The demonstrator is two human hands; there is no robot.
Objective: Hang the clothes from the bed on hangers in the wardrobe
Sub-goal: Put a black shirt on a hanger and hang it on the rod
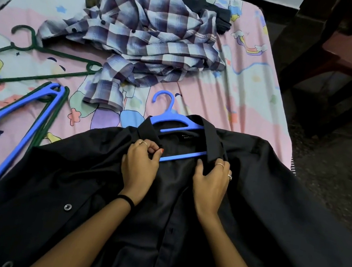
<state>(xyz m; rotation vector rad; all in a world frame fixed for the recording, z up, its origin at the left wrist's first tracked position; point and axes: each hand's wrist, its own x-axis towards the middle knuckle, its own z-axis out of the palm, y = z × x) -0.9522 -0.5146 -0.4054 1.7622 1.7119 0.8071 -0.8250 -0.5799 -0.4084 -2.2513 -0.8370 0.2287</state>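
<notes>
Your left hand pinches the black shirt at the collar's near edge; your right hand grips the opposite front edge, fingers curled into the cloth. Between and just beyond them the blue hanger sits inside the neck, hook pointing away from you. The shirt looks light, limp and a little slick, so it could slide off; hold it by the collar and the hook together. Beyond your hands lie the plaid shirt and darker clothes; spare hangers lie left of your left hand. No containers show.
</notes>
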